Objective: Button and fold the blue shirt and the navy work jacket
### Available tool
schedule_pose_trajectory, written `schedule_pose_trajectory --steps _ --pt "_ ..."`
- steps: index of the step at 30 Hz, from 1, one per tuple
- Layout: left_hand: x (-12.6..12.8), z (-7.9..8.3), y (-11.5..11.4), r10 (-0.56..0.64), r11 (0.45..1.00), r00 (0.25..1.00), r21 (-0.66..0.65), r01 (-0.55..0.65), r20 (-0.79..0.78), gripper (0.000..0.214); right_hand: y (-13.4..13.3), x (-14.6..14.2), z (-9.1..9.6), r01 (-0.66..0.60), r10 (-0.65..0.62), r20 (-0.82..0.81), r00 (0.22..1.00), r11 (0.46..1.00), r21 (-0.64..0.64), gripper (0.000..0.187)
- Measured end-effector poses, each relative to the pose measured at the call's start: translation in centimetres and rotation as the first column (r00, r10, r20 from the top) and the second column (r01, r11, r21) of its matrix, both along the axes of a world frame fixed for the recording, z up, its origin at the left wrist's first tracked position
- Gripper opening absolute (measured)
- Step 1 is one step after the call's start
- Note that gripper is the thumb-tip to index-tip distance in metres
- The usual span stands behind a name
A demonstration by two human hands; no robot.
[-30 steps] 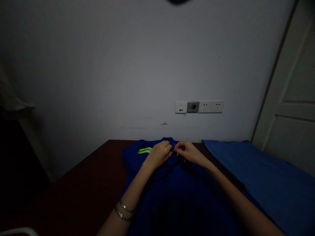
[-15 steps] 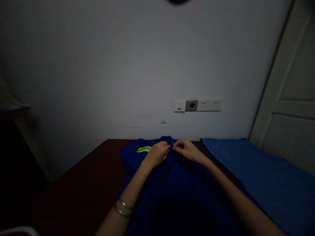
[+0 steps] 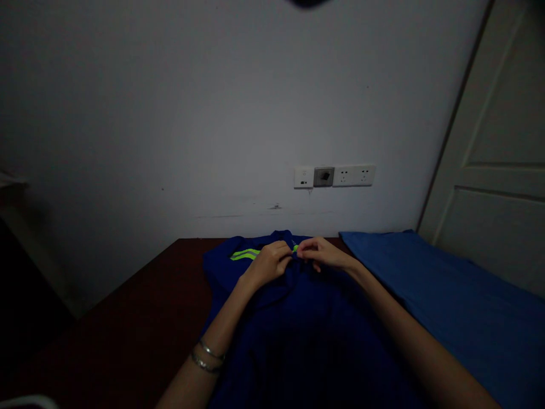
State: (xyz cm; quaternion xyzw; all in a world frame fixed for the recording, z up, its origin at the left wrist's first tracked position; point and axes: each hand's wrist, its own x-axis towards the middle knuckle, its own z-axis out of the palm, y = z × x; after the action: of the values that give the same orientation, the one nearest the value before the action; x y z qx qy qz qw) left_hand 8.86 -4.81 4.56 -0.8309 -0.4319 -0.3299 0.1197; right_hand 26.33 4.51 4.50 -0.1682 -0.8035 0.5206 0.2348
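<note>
A dark blue garment (image 3: pixel 306 318) with bright yellow-green and grey reflective stripes (image 3: pixel 244 254) lies spread on a dark red-brown surface. My left hand (image 3: pixel 272 261) is closed at the garment's upper part near the collar (image 3: pixel 281 234), its fingertips pinching the cloth edge. Close on its right, my right hand (image 3: pixel 319 253) has thumb and forefinger pinched at the same spot. A small patch of yellow-green (image 3: pixel 295 249) shows between the two sets of fingertips. Whether a button or other fastener is there, I cannot make out in the dim light.
A lighter blue cloth (image 3: pixel 426 284) lies flat to the right of the garment. Behind stands a pale wall with a row of switches and sockets (image 3: pixel 334 176). A panelled door (image 3: pixel 489 187) is at the right. The dark red-brown tabletop (image 3: pixel 157 301) extends left.
The view has shifted slightly. Yellow-green now shows between my fingertips where blue cloth was before. Both hands stay pinched near the collar.
</note>
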Motion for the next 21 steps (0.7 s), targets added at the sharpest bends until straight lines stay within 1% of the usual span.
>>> schedule_pose_trajectory --steps 4,8,11,14,17,21 --pt "0.2 -0.1 0.2 -0.058 0.997 0.992 -0.045 0.063 0.114 0.008 0.1 0.2 -0.4 -0.033 0.029 -0.037 0.999 0.994 -0.106 0.016" --pt "0.4 -0.1 0.4 -0.113 0.984 0.963 -0.108 0.142 0.245 0.012 0.4 0.3 -0.7 -0.077 0.061 -0.081 0.995 0.974 -0.212 0.016" --pt "0.5 0.0 0.5 -0.13 0.968 0.94 -0.164 0.19 0.316 0.015 0.7 0.3 -1.0 -0.101 0.069 -0.127 0.989 0.96 -0.26 0.016" --pt "0.5 -0.1 0.6 -0.116 0.959 0.924 -0.201 0.199 0.364 0.015 1.0 0.2 -1.4 -0.104 0.068 -0.144 0.987 0.961 -0.257 0.018" --pt "0.4 -0.3 0.8 -0.099 0.958 0.914 -0.212 0.195 0.394 0.016 1.3 0.1 -1.7 -0.069 0.041 -0.131 0.991 0.974 -0.214 0.022" --pt "0.2 -0.6 1.2 -0.072 0.97 0.913 -0.183 0.157 0.402 0.018 1.1 0.1 -1.2 0.001 -0.02 -0.135 0.991 0.99 -0.143 0.028"
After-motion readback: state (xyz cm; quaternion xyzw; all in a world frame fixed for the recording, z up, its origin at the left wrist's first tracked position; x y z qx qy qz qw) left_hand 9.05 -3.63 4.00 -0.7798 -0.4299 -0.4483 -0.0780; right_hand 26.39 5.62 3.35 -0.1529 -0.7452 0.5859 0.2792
